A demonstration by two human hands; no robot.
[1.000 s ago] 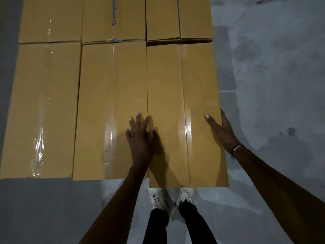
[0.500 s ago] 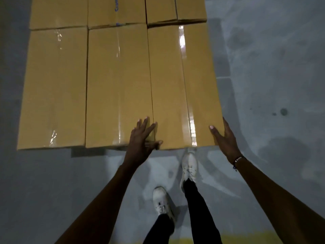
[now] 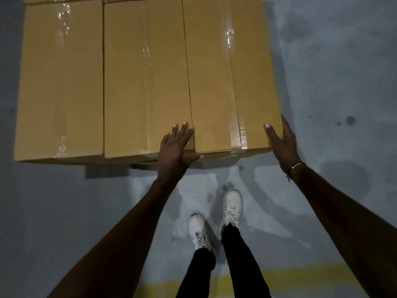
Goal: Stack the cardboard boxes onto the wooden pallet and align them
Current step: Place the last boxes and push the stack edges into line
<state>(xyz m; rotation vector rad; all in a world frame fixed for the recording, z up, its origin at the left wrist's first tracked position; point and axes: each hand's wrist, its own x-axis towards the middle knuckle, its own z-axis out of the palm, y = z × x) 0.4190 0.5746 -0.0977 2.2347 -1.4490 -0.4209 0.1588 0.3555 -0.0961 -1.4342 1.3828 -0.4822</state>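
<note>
Three cardboard boxes (image 3: 148, 78) abreast; left hand (image 3: 175, 147), right hand (image 3: 281, 143) flat, fingers straight, touching rightmost box (image 3: 232, 82).

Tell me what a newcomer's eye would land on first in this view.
First, the three long taped cardboard boxes lying side by side across the upper half, the right box nearest the hands. Then the left hand flat on that box's near left corner and the right hand against its near right corner. Below, white sneakers stand on the grey floor.

Both arms outstretched — left hand (image 3: 175, 147) and right hand (image 3: 281, 140) seemingly flat.
</note>
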